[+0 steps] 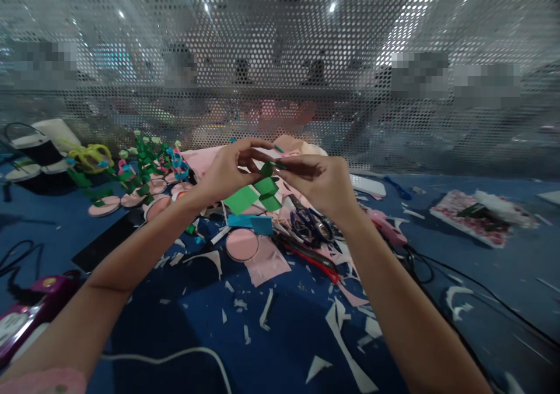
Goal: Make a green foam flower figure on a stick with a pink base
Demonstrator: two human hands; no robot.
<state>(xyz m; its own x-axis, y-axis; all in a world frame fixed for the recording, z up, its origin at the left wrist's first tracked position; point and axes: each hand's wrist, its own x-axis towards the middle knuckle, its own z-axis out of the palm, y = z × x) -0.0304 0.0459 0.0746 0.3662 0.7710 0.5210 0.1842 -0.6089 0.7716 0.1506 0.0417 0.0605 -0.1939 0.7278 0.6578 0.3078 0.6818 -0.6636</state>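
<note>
Both my hands are raised over a blue table (280, 330), pinching a folded green paper strip (256, 194) between them. My left hand (230, 169) grips its upper end with thumb and fingers curled. My right hand (321, 184) pinches the same top fold from the right, fingers closed. The strip hangs down in zigzag folds below my fingers. Beneath it lie a light blue paper piece (256, 224) and a round pink disc (242, 244).
White and pink paper scraps litter the table. Dark scissors (308, 225) and a red-handled tool (312, 260) lie under my right wrist. Finished green paper plants on pink discs (144, 172) stand at the left. A perforated metal screen (280, 62) closes the back. Cables run right.
</note>
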